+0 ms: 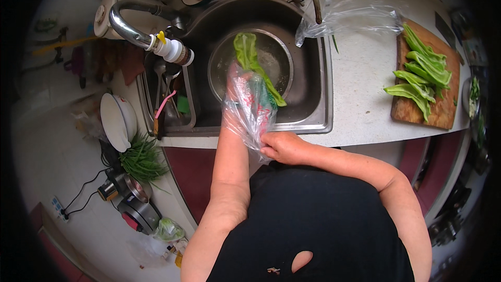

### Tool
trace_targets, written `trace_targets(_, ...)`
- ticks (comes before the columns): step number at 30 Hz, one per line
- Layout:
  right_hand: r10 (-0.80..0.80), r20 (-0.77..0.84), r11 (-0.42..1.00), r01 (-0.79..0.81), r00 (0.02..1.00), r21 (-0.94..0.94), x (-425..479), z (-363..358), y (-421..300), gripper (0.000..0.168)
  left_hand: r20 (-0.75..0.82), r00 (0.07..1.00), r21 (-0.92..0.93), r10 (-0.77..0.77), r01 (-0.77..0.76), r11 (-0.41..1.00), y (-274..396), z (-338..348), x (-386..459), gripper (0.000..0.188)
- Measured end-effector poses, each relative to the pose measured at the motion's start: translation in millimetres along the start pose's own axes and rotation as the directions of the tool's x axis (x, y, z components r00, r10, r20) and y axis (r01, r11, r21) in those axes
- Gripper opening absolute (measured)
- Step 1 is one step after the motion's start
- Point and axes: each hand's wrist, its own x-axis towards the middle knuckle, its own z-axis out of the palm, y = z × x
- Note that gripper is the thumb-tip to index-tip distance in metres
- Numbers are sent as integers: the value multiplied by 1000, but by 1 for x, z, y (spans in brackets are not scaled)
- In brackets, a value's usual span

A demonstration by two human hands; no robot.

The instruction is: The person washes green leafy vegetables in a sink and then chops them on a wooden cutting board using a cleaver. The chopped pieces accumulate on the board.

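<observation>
My left hand [236, 76] is over the sink, partly covered by a clear plastic bag [250, 113] with red and green printing. Its fingers are closed around the near part of a split green pepper [246, 51], though the bag blurs the grip. Another narrow strip of pepper [272, 90] slants down to the right beside the bag. At the sink's front edge my right hand [283, 147] pinches the bag's lower end. Below the pepper, a round metal basin [290, 58] rests in the stainless steel sink [309, 82].
A wooden cutting board [426, 120] at right carries several opened green peppers [424, 66]. Clear plastic film [352, 17] lies behind it. A faucet [129, 27] reaches over the left side compartment, where utensils [168, 86] stand. A white bowl [115, 121] and green chives [143, 160] are further left.
</observation>
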Motion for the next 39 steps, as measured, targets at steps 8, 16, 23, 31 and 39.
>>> trace_targets(8, -25, 33, 1000, 26, 999, -11, 9, -1, -6, 19, -89, 984, -18, -155, 154, 988, -11, -7, 2, 52)
trace_targets(16, 42, -2, 999, -42, 999, 32, 21, 5, 23, 19, -62, 997, -292, -36, 16, 956, -34, -29, 27, 55)
trace_targets(23, 332, 40, 896, -329, 942, 300, 33, 2, 67, 25, -454, 891, 111, 22, 33, 993, -166, -161, 74, 51)
trace_targets(31, 407, -46, 865, -370, 912, 338, 30, -3, 90, 25, -374, 915, 828, -150, 402, 392, -155, -83, 96, 43)
trace_targets(39, 185, -60, 978, -178, 981, 114, 19, -8, 50, 24, -301, 949, 777, 93, 187, 600, -112, -110, 65, 37)
